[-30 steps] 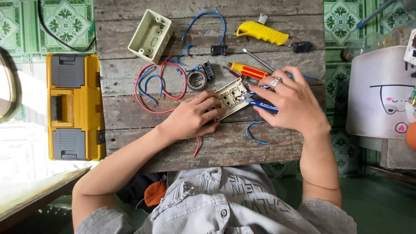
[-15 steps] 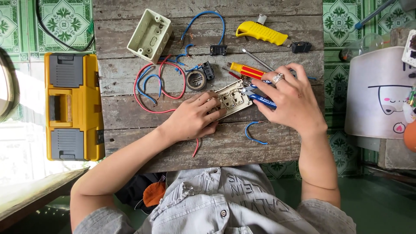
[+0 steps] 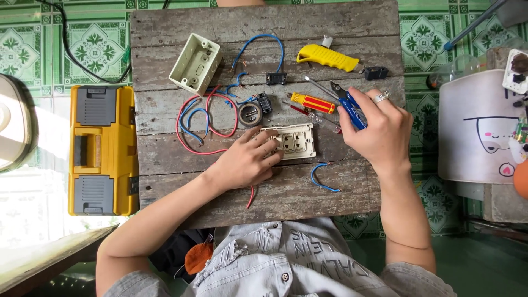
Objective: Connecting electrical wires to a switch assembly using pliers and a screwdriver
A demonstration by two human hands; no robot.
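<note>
My left hand rests on the wooden board, fingers pressing the left edge of a cream switch plate lying flat. A red wire runs out from under this hand. My right hand is closed around blue-handled pliers, jaws pointing up-left, lifted just right of the plate. A red-and-yellow screwdriver lies under the pliers' tip. A short blue wire piece lies below the plate.
On the board: a cream wall box, coiled red and blue wires, a tape roll, a yellow utility knife, small black parts. A yellow toolbox stands on the tiled floor to the left; a white object sits to the right.
My right hand has lifted the pliers off the switch plate and drawn back to the right. The plate now lies flat and square. My left hand stays on its left edge.
</note>
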